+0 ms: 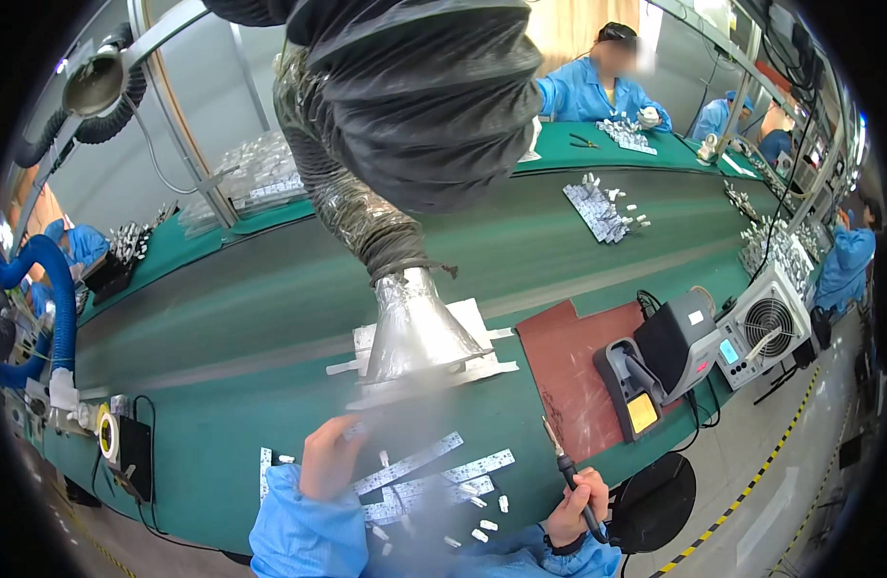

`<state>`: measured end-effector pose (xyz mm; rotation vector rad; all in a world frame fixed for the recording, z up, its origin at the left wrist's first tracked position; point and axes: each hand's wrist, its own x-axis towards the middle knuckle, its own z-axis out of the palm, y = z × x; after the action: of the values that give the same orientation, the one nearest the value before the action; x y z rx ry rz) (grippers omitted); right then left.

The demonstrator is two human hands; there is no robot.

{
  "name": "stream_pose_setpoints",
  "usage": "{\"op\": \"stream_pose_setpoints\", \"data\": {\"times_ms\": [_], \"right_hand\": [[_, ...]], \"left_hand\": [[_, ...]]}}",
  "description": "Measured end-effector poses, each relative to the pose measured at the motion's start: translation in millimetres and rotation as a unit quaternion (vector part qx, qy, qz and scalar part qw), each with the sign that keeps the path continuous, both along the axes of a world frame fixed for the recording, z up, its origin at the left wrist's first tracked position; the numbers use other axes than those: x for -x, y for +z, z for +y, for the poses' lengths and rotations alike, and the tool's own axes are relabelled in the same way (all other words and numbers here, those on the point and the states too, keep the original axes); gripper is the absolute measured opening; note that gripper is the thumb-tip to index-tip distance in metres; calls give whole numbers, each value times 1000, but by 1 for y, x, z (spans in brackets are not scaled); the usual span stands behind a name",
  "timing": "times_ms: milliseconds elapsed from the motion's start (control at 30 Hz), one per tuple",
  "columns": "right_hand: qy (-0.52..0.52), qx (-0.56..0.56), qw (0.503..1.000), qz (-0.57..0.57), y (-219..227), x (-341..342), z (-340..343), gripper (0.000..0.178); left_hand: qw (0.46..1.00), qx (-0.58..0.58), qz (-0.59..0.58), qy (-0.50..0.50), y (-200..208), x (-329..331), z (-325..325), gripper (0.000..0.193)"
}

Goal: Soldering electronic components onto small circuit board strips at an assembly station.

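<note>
My right hand grips a soldering iron by its dark handle, its tip pointing up and away over the edge of the brown mat. Left of it, my left hand is closed in a pinch; a greyish haze blurs the fingertips, so what they hold cannot be made out. Several pale circuit board strips lie between my hands, partly crossing, with small white connectors around them. Another narrow strip lies left of my left sleeve.
A metal fume hood hangs on a dark duct just beyond my hands. Right stand a soldering station and a fan unit. A spool stands left. Boards rest on the green belt; a co-worker sits across.
</note>
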<state>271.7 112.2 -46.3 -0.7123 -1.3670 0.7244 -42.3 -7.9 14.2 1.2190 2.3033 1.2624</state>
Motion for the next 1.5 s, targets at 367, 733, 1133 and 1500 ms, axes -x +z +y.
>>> {"op": "stream_pose_setpoints", "data": {"times_ms": [367,733,1133,1500], "right_hand": [[7,-50,999,-2,-2,-11,0,14],[-1,-99,995,-21,5,-31,-2,27],[-193,-133,971,-41,-40,-46,19,21],[-132,-139,976,-104,-39,-57,19,20]], "left_hand": [[997,-20,2,-68,58,-25,-13,28],[969,-64,91,-219,161,-108,112,31],[950,180,218,-133,71,-89,455,28],[952,140,167,-214,5,-25,596,42]]}}
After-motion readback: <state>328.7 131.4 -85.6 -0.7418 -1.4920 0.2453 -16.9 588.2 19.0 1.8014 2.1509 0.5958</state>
